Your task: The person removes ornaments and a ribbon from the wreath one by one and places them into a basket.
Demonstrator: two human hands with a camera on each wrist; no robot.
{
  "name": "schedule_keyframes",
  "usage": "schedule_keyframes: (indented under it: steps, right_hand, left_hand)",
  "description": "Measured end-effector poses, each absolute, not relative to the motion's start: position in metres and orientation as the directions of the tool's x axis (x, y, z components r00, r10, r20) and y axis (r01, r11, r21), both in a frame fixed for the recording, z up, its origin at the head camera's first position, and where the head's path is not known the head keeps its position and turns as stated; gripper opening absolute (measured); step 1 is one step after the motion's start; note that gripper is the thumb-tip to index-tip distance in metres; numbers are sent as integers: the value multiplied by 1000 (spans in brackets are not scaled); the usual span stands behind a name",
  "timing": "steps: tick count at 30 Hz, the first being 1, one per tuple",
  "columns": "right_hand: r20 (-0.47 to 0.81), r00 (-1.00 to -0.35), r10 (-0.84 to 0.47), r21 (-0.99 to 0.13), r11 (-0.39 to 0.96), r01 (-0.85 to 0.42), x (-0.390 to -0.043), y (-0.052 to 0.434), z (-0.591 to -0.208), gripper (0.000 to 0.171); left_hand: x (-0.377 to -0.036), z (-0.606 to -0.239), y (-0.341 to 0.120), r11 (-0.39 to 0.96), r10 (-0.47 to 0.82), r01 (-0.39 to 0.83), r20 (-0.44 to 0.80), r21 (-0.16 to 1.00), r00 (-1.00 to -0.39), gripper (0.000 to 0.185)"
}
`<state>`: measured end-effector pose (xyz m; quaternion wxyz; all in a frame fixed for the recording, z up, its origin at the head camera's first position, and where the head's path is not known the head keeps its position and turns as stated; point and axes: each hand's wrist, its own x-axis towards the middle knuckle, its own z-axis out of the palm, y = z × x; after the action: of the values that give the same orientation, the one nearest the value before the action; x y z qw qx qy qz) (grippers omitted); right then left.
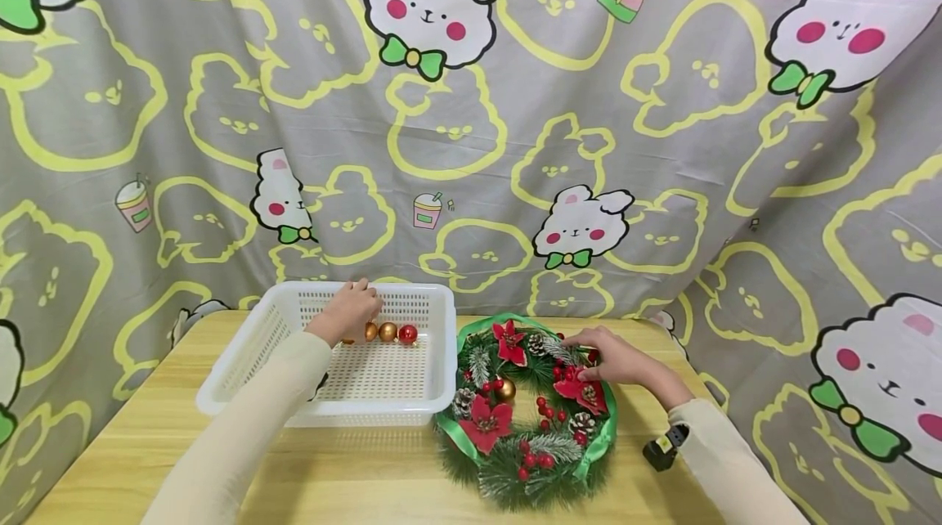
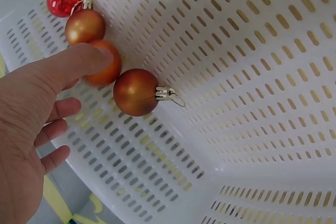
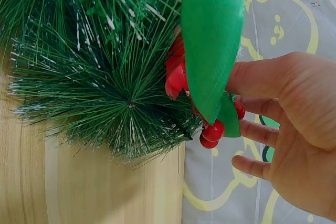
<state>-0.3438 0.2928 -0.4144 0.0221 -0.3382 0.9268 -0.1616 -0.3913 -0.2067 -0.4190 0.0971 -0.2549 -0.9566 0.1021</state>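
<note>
Left hand: my left hand lay relaxed in the white basket, thumb touching an orange bauble in the row.
Right hand: my right hand rested straight-fingered on the wreath, holding nothing.
Hidden: the green ribbon covered my right fingertips.
Writing: none readable.

No readable writing

The cartoon-printed backdrop cloth above the basket carries only pictures; any tiny lettering seems illegible.
</note>
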Motion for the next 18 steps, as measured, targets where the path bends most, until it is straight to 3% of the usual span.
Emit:
schedule_keyframes:
  steps: [18]
  right_hand:
    - [62,-768,-637,-326,715,-619,-346,293,-414,53]
  left_hand:
    - [-394,-422,-210,856,508,479,141,-195,-850,37]
